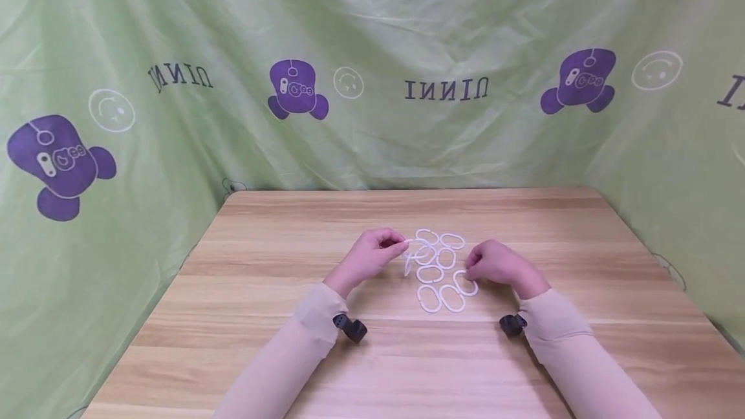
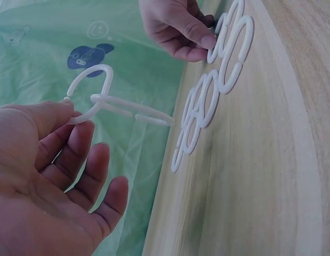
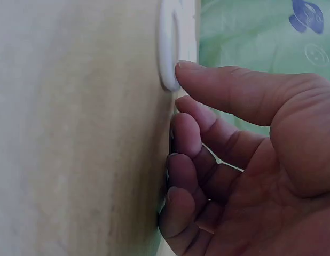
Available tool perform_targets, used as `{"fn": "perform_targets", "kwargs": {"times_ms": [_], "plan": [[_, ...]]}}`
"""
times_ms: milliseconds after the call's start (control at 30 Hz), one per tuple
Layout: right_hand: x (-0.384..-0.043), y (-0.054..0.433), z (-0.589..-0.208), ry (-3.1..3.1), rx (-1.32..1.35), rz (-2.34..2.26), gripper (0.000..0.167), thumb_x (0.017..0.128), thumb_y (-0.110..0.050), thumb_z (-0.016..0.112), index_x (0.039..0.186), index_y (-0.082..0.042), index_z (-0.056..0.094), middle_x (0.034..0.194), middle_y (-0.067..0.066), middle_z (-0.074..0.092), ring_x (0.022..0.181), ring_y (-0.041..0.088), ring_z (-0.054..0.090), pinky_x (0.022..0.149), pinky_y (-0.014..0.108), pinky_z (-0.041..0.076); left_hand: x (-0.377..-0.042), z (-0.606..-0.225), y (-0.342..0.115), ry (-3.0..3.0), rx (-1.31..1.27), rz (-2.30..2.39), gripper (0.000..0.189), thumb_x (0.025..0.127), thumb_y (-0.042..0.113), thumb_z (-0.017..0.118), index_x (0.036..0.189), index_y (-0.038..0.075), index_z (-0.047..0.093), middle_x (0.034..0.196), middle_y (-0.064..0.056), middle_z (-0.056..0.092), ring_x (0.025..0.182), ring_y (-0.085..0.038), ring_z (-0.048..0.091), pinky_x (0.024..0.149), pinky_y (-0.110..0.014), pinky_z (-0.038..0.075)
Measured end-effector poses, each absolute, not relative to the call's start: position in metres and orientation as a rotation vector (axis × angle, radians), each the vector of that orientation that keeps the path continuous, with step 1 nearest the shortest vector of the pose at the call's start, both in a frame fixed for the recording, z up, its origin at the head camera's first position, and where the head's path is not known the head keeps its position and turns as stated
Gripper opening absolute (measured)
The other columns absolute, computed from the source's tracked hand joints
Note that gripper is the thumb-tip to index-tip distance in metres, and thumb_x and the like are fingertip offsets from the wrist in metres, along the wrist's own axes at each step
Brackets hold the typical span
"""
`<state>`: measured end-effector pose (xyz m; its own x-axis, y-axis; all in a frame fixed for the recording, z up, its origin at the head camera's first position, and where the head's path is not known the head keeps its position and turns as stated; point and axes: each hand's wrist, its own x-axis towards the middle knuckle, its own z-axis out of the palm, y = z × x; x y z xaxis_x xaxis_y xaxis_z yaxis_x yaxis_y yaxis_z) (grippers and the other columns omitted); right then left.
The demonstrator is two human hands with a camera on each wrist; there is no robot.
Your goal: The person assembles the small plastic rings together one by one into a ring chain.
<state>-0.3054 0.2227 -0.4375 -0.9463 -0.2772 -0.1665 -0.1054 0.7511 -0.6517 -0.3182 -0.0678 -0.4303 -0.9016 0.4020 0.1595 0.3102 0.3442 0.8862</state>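
Note:
My left hand (image 1: 372,252) pinches a white C-shaped plastic link (image 2: 107,72) between thumb and forefinger, raised above the table. A second white plastic link (image 2: 134,105) hangs hooked through it. The other fingers of that hand are loosely bent. On the right of the group, my right hand (image 1: 502,262) has thumb and forefinger at the upper end of another white link (image 1: 476,288), gripping its edge at table level. Several more loose white links (image 1: 431,311) lie flat in a cluster between the hands, each an oval with a small gap.
The wooden table (image 1: 262,335) extends around the cluster on all sides. Green printed fabric (image 1: 372,147) hangs behind it and at both sides. A black camera (image 1: 351,328) sits on the left wrist and another black camera (image 1: 513,325) on the right.

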Motion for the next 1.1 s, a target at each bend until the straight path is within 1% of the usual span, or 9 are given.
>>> {"fn": "perform_targets", "kwargs": {"times_ms": [133, 267, 367, 467, 600, 667, 767, 900, 1100], "plan": [[-0.303, 0.216, -0.438, 2.708, -0.402, -0.934, 0.006, 0.078, -0.005, 0.072, 0.083, -0.007, 0.070, 0.069, 0.000, 0.059, 0.064, 0.015, 0.051, 0.060, 0.031, 0.043, -0.317, -0.429, -0.067, 2.489, 0.658, 1.617, 0.018, 0.094, 0.029, 0.068, 0.098, 0.011, 0.072, 0.087, 0.001, 0.065, 0.082, -0.016, 0.056, 0.070, -0.029, 0.048], [-0.301, 0.211, -0.439, 2.692, -0.562, -0.907, 0.012, 0.082, 0.000, 0.068, 0.083, -0.011, 0.072, 0.074, -0.003, 0.063, 0.067, 0.013, 0.052, 0.062, 0.031, 0.044, -0.314, -0.428, -0.066, 2.488, 0.663, 1.604, 0.018, 0.094, 0.026, 0.067, 0.100, 0.009, 0.072, 0.088, 0.001, 0.065, 0.082, -0.017, 0.057, 0.072, -0.030, 0.048], [-0.301, 0.212, -0.438, 2.687, -0.629, -0.905, 0.012, 0.083, -0.001, 0.068, 0.085, -0.012, 0.073, 0.079, -0.003, 0.066, 0.071, 0.013, 0.054, 0.065, 0.032, 0.045, -0.313, -0.427, -0.065, 2.488, 0.668, 1.597, 0.019, 0.095, 0.025, 0.067, 0.101, 0.007, 0.072, 0.088, 0.001, 0.066, 0.082, -0.017, 0.057, 0.072, -0.031, 0.048], [-0.300, 0.218, -0.436, 2.710, -0.596, -0.886, 0.007, 0.080, -0.006, 0.073, 0.086, -0.010, 0.070, 0.077, -0.002, 0.063, 0.071, 0.014, 0.053, 0.067, 0.032, 0.045, -0.313, -0.427, -0.064, 2.483, 0.675, 1.595, 0.020, 0.095, 0.026, 0.067, 0.101, 0.008, 0.072, 0.087, 0.001, 0.066, 0.081, -0.017, 0.056, 0.072, -0.031, 0.048], [-0.299, 0.229, -0.434, 2.722, -0.479, -0.817, 0.017, 0.074, -0.012, 0.079, 0.085, -0.009, 0.066, 0.074, -0.001, 0.058, 0.069, 0.016, 0.053, 0.064, 0.032, 0.044, -0.314, -0.426, -0.063, 2.476, 0.672, 1.585, 0.018, 0.094, 0.029, 0.068, 0.099, 0.012, 0.072, 0.087, 0.001, 0.066, 0.081, -0.017, 0.057, 0.071, -0.030, 0.049], [-0.298, 0.232, -0.432, 2.705, -0.429, -0.793, 0.018, 0.073, -0.013, 0.079, 0.082, -0.009, 0.064, 0.073, 0.000, 0.057, 0.068, 0.016, 0.052, 0.063, 0.032, 0.044, -0.316, -0.425, -0.063, 2.473, 0.663, 1.581, 0.018, 0.094, 0.029, 0.068, 0.099, 0.012, 0.072, 0.088, 0.001, 0.066, 0.082, -0.017, 0.057, 0.071, -0.030, 0.049], [-0.298, 0.231, -0.431, 2.697, -0.419, -0.748, 0.015, 0.075, -0.013, 0.077, 0.078, -0.010, 0.063, 0.071, 0.000, 0.056, 0.067, 0.017, 0.051, 0.062, 0.032, 0.042, -0.317, -0.425, -0.064, 2.472, 0.655, 1.579, 0.018, 0.094, 0.029, 0.068, 0.099, 0.012, 0.072, 0.089, 0.000, 0.066, 0.083, -0.017, 0.057, 0.072, -0.030, 0.049], [-0.297, 0.226, -0.429, 2.702, -0.465, -0.684, 0.013, 0.081, -0.012, 0.072, 0.074, -0.011, 0.062, 0.069, 0.000, 0.055, 0.065, 0.017, 0.050, 0.061, 0.032, 0.042, -0.317, -0.425, -0.064, 2.472, 0.665, 1.569, 0.019, 0.095, 0.025, 0.067, 0.101, 0.007, 0.071, 0.089, -0.003, 0.066, 0.082, -0.019, 0.057, 0.072, -0.032, 0.049], [-0.294, 0.221, -0.426, 2.682, -0.546, -0.789, 0.010, 0.089, -0.009, 0.063, 0.079, -0.010, 0.060, 0.073, 0.001, 0.055, 0.065, 0.016, 0.050, 0.060, 0.031, 0.042, -0.314, -0.428, -0.064, 2.475, 0.658, 1.561, 0.019, 0.095, 0.023, 0.067, 0.101, 0.006, 0.071, 0.088, 0.000, 0.065, 0.081, -0.017, 0.056, 0.070, -0.031, 0.048]]}}
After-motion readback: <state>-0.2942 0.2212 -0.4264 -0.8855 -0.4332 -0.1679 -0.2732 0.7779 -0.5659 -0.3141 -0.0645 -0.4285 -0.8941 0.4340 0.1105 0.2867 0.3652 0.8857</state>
